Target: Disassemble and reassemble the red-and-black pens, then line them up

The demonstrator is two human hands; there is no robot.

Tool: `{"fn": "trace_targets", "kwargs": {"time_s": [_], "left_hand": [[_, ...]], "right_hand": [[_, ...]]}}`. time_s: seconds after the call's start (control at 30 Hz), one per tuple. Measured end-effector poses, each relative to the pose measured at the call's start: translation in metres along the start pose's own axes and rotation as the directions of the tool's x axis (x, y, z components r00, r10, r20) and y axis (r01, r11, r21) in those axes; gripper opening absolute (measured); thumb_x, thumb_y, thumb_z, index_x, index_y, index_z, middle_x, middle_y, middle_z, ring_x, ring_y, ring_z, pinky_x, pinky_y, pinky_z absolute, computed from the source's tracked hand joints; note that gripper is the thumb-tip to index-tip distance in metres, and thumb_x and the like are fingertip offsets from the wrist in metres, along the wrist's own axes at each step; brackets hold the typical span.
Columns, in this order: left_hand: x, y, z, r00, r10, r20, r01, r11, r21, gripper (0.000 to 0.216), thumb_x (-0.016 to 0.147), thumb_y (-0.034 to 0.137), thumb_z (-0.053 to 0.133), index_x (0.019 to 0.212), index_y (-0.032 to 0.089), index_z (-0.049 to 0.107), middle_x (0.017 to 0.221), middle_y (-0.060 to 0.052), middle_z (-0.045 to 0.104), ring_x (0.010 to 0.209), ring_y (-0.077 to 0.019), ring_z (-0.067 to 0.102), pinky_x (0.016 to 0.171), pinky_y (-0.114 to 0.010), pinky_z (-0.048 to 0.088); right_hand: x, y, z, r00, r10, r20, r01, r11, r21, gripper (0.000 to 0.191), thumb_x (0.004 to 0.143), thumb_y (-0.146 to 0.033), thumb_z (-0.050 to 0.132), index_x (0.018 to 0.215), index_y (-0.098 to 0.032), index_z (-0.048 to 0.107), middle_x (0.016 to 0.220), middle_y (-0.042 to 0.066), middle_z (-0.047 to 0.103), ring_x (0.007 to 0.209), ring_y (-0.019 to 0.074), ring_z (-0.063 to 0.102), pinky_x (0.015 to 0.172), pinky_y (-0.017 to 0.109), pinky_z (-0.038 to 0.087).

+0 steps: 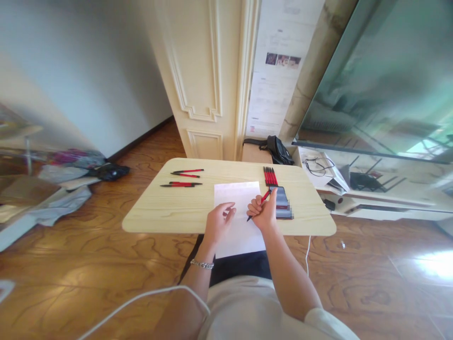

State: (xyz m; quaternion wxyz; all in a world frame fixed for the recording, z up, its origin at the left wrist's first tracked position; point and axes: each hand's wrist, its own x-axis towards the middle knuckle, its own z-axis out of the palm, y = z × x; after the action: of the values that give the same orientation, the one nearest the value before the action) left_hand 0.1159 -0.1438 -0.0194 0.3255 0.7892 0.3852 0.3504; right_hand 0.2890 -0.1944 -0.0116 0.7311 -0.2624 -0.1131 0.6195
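Note:
My right hand [264, 211] is closed around a red and black pen [266, 194], its dark tip slanting down to the left over a white sheet of paper [240, 236]. The thumb sticks up along the pen's upper end. Over the sheet's left edge is my left hand [220, 221], fingers loosely curved and apart, with nothing in it. Several similar pens [271, 176] lie side by side behind my right hand. More loose pens [186, 184] are spread on the left of the table. A dark, flat object [281, 198], partly blurred out, lies beside my right hand.
The small light-wood table [148, 212] has rounded corners, and the paper hangs over its front edge. Behind it stand a black bag [279, 150] and a white cabinet [382, 193] under a large screen [389, 85]. A white cable [141, 297] crosses by my left arm.

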Motion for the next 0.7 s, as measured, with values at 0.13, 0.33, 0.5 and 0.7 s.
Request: {"fn": "trace_targets", "kwargs": {"time_s": [0.13,0.33,0.5,0.7], "left_hand": [[-0.021,0.005,-0.001,0.997,-0.069,0.027,0.072,0.992,-0.102,0.032,0.087,0.042,0.053,0.106,0.021,0.067,0.098,-0.006,0.071,0.080,-0.0171,0.066,0.071,-0.027,0.053],[-0.034,0.015,0.002,0.988,-0.111,0.109,0.132,0.969,-0.208,0.034,0.085,0.043,0.054,0.105,0.019,0.068,0.093,-0.007,0.072,0.076,-0.0172,0.065,0.069,-0.026,0.050],[-0.045,0.027,0.022,0.953,-0.140,0.268,0.227,0.917,-0.328,0.038,0.084,0.046,0.056,0.105,0.017,0.069,0.073,-0.004,0.069,0.063,-0.0154,0.061,0.056,-0.024,0.045],[-0.049,0.042,0.053,0.929,-0.235,0.285,0.368,0.650,-0.665,0.050,0.082,0.047,0.059,0.119,0.015,0.063,0.078,-0.004,0.067,0.055,-0.0092,0.053,0.050,-0.022,0.038]], "right_hand": [[0.001,0.000,-0.002,0.999,0.015,-0.051,-0.014,1.000,0.016,0.060,0.078,-0.073,0.038,0.048,-0.021,0.034,0.040,-0.007,0.023,0.037,0.0080,0.020,0.037,0.022,0.019],[0.001,-0.003,0.003,0.989,-0.119,-0.082,0.120,0.993,-0.003,0.055,0.078,-0.072,0.042,0.061,-0.021,0.047,0.045,-0.008,0.026,0.038,0.0069,0.022,0.038,0.020,0.022],[0.003,-0.003,0.016,0.917,-0.381,-0.117,0.374,0.924,-0.074,0.036,0.083,-0.060,0.051,0.086,-0.025,0.055,0.051,-0.009,0.035,0.040,0.0063,0.033,0.041,0.019,0.031],[-0.011,0.005,0.029,0.852,-0.516,-0.087,0.500,0.853,-0.151,0.020,0.085,-0.040,0.060,0.091,-0.025,0.048,0.093,0.002,0.066,0.087,0.0141,0.063,0.084,0.036,0.050]]}}
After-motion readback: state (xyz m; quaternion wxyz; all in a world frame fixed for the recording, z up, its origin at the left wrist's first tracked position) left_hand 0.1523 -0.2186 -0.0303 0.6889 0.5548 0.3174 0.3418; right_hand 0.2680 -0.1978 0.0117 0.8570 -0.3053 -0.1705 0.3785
